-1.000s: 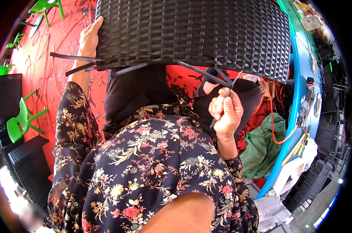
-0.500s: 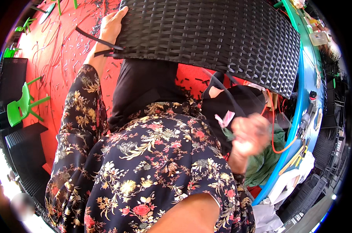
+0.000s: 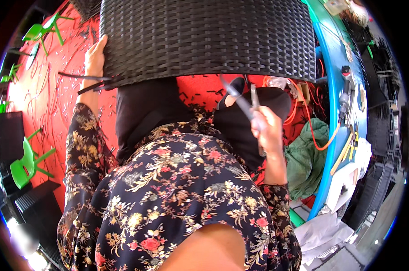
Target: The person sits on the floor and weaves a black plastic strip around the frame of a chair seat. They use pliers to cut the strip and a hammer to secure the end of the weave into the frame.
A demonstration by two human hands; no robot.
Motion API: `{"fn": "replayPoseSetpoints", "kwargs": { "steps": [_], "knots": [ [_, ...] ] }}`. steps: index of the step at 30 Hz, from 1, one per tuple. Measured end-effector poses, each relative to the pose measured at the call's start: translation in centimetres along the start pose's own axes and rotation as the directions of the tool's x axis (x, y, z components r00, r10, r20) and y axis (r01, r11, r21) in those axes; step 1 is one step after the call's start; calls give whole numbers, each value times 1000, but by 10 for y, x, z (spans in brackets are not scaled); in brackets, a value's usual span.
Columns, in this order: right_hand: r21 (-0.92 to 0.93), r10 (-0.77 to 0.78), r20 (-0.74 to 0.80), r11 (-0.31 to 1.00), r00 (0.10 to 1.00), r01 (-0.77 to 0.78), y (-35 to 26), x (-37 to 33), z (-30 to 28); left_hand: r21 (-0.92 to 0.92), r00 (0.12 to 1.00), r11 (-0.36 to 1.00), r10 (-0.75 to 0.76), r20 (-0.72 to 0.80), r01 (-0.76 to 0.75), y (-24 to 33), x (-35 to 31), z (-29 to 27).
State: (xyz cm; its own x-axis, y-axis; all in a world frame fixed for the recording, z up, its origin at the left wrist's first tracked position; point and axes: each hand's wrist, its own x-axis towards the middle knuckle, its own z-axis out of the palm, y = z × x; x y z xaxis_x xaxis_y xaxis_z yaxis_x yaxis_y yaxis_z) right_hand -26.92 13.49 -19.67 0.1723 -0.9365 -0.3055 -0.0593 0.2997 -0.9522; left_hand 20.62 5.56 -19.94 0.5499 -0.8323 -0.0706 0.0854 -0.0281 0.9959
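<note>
A black woven wicker panel (image 3: 209,40) rests above my thighs, its near edge toward me. My left hand (image 3: 95,56) grips the panel's left edge, thumb on top and the other fingers largely hidden. Dark loose strip ends (image 3: 85,77) stick out at the near left corner, by my wrist. My right hand (image 3: 268,128) is closed below the panel's near right edge. It holds a blurred, shiny strip (image 3: 237,97) slanting up to that edge, plus a slim metal-tipped tool (image 3: 254,95) pointing away from me; its exact kind is unclear.
A blue table (image 3: 333,104) curves along the right, bearing a power tool (image 3: 345,99) with an orange cord and yellow-handled hand tools (image 3: 348,149). Green cloth (image 3: 306,165) lies beside it. Strip scraps litter the red floor (image 3: 55,99); green chairs (image 3: 26,165) stand at left.
My view has shifted, and the panel sits further left in it. My right hand has turned and moved up and left toward the panel's edge, bringing the metal-tipped tool into clearer sight.
</note>
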Motion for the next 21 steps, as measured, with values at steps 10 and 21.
{"fn": "replayPoseSetpoints", "kwargs": {
  "steps": [10,21],
  "knots": [
    [-161,-67,-40,985,997,60,4,21,4,36,999,998,-52,-2,52,21,-11,-8],
    [-91,-116,-76,990,990,109,2,21,11,91,998,995,-45,-33,48,33,-18,-12]
  ]
}}
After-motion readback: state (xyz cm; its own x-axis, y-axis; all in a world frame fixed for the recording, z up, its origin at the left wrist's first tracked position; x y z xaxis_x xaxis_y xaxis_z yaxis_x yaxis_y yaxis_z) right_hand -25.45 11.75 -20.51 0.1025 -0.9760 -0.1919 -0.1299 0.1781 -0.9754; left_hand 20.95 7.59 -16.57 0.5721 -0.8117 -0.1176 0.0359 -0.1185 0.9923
